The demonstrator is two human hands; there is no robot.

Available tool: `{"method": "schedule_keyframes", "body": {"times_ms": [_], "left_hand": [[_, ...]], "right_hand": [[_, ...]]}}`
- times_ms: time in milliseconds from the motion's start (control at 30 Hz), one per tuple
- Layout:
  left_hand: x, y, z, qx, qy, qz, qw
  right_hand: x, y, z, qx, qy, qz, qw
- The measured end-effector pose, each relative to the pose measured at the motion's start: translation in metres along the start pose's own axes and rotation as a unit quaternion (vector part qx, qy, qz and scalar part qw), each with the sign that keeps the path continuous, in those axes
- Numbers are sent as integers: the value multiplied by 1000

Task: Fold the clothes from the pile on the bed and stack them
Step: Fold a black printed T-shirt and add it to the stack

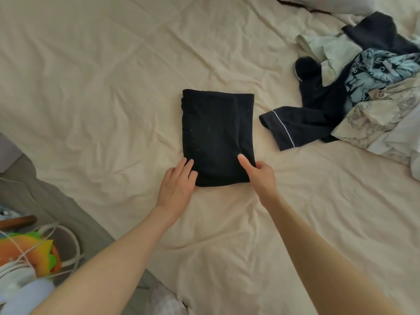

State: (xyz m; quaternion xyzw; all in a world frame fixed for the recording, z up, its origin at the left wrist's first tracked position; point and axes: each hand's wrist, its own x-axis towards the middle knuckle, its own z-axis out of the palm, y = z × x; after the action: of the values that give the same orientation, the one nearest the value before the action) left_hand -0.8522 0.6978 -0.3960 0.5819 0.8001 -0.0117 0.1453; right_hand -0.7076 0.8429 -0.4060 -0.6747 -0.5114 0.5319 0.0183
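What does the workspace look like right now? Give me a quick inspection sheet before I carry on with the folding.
Surface: cream bed sheet, wrinkled.
Job's things: black garment folded into a rectangle at centre; unfolded pile at the right, with a navy white-piped piece trailing toward the centre. No stack seen yet.
Clutter: orange and green item off the bed at lower left.
Grips: left hand rests flat on the garment's near left corner; right hand pinches its near right corner, thumb on top.
Cables: white cords looped at lower left, off the bed.
Surroundings: white bedding at the top right.
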Motion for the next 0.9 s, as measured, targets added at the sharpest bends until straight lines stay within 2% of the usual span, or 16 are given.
{"method": "schedule_keyframes", "body": {"times_ms": [67, 167, 233, 367, 467, 567, 667, 733, 800, 833, 867, 900], "left_hand": [[-1, 1, 0, -33, 21, -5, 999], [-6, -1, -1, -157, 30, -39, 986], [-14, -5, -8, -201, 7, -55, 978], [-39, -17, -30, -280, -81, -69, 954], [-44, -24, -45, -325, -130, -69, 934], [-17, -29, -53, -332, -44, -77, 939], [26, -33, -59, -397, 66, -137, 905], [53, -38, -59, -462, 101, -201, 858], [73, -42, -56, -510, 113, -258, 813], [79, -42, -54, -516, 107, -272, 805], [81, -40, -51, -501, 97, -271, 816], [78, -37, -47, -461, 92, -254, 845]], "right_hand": [[1, 1, -5, 27, -38, 28, 998], [-2, 0, -9, 85, -40, 71, 993], [-11, 0, -12, 99, -48, 96, 989], [-46, 7, -33, 68, -137, 173, 973], [-57, -1, -48, 53, -151, 182, 970], [-46, -29, -47, 80, -124, 154, 977], [-29, -66, -39, 155, -100, 151, 971], [-18, -83, -34, 197, -70, 123, 970], [-12, -88, -25, 168, -13, 44, 985], [-13, -86, -19, 114, 29, -21, 993], [-16, -80, -13, 35, 74, -107, 991], [-21, -72, -6, -57, 102, -204, 972]]}}
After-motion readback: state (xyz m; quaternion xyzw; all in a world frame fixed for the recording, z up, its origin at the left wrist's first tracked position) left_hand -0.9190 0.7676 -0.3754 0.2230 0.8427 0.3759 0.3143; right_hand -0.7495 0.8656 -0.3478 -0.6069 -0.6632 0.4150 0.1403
